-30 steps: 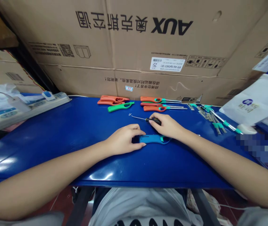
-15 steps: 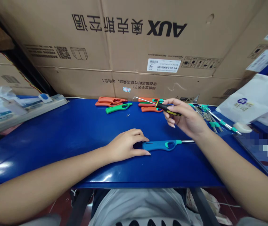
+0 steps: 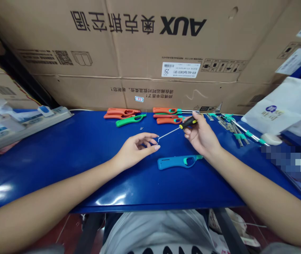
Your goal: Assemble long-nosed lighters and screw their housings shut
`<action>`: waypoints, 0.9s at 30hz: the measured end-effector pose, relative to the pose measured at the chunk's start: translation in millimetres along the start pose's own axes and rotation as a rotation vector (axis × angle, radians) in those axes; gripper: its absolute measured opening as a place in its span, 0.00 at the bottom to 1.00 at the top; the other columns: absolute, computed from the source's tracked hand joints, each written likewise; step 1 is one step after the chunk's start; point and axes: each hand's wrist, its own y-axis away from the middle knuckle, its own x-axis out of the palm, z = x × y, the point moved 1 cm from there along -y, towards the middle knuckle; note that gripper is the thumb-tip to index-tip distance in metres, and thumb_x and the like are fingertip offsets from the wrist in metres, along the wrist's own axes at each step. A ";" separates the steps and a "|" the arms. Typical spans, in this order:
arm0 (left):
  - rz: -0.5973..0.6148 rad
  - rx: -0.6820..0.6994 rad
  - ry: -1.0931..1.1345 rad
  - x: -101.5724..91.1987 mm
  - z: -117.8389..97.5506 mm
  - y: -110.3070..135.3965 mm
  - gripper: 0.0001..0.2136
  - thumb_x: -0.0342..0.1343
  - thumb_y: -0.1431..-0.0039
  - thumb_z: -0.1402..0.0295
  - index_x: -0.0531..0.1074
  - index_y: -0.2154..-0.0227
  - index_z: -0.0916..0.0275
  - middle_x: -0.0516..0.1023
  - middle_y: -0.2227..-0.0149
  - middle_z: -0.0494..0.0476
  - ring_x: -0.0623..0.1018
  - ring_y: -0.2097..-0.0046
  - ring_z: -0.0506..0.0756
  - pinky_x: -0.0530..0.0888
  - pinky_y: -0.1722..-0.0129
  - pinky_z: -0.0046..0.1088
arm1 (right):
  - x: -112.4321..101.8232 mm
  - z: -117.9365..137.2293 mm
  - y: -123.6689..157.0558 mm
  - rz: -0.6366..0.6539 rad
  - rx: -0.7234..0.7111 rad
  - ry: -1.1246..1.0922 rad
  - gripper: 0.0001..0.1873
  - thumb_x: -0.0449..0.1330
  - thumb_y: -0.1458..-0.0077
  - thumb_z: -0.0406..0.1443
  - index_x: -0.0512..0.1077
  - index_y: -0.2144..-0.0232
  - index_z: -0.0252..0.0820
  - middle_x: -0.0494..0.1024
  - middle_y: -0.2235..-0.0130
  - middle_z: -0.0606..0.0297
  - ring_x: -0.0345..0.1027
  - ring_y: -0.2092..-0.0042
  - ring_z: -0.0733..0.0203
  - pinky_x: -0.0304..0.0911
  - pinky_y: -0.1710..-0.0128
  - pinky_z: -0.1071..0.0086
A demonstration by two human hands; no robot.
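My right hand [image 3: 202,135] is closed round the black and yellow handle of a thin screwdriver [image 3: 182,127], raised above the blue table [image 3: 68,155]. Its metal shaft points left and down toward my left hand [image 3: 136,150]. My left hand hovers with fingers loosely apart, its fingertips touching or almost touching the shaft's tip. A blue stick lighter [image 3: 179,162] lies flat on the table just below and between both hands, untouched.
Orange lighters [image 3: 122,113], a green lighter [image 3: 130,120] and more orange ones [image 3: 168,116] lie along the back edge. Metal tubes with teal ends [image 3: 235,128] lie at the right. A power strip [image 3: 25,123] sits left, a white bag [image 3: 285,111] right, cardboard boxes [image 3: 150,53] behind.
My left hand let go of the blue lighter and rose toward the screwdriver tip. My right hand lifted the screwdriver from the table and turned its shaft down to the left.
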 end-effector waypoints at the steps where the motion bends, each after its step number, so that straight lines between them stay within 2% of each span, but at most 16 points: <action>1: 0.029 0.000 0.025 0.2 -1.1 0.4 0.22 0.68 0.48 0.59 0.76 0.53 0.65 0.81 0.57 0.60 0.77 0.61 0.52 0.75 0.62 0.28 | -0.3 -1.8 0.1 -0.005 -0.005 0.002 0.22 0.72 0.55 0.50 0.71 0.74 0.38 0.72 0.77 0.72 0.62 0.81 0.72 0.61 0.84 0.77; 6: 0.143 0.013 0.102 2.8 -3.8 3.4 0.16 0.67 0.45 0.61 0.78 0.58 0.65 0.83 0.57 0.60 0.79 0.59 0.53 0.76 0.62 0.27 | -0.5 -8.7 0.9 0.045 -0.022 0.006 0.20 0.69 0.50 0.49 0.72 0.74 0.38 0.76 0.73 0.68 0.64 0.80 0.72 0.65 0.83 0.76; 16: 0.121 0.021 0.031 2.7 -6.8 3.1 0.11 0.64 0.40 0.61 0.81 0.63 0.64 0.85 0.65 0.56 0.79 0.66 0.50 0.75 0.65 0.24 | -1.0 -12.3 -0.4 0.054 0.008 0.012 0.17 0.68 0.50 0.46 0.71 0.75 0.37 0.76 0.73 0.67 0.62 0.82 0.72 0.63 0.85 0.76; 24: 0.130 0.034 0.023 4.0 -9.1 4.9 0.08 0.64 0.40 0.63 0.82 0.65 0.63 0.85 0.65 0.55 0.79 0.68 0.49 0.75 0.65 0.22 | -0.1 -8.5 3.1 0.091 -0.047 0.077 0.18 0.65 0.47 0.48 0.71 0.75 0.39 0.75 0.73 0.66 0.62 0.82 0.71 0.63 0.85 0.75; 27: 0.124 0.021 0.010 4.1 -7.1 4.7 0.09 0.64 0.41 0.63 0.83 0.65 0.63 0.85 0.66 0.55 0.78 0.69 0.49 0.75 0.66 0.23 | 0.7 -5.5 5.4 0.143 -0.104 0.114 0.16 0.64 0.47 0.46 0.70 0.74 0.39 0.75 0.73 0.66 0.63 0.82 0.70 0.64 0.85 0.73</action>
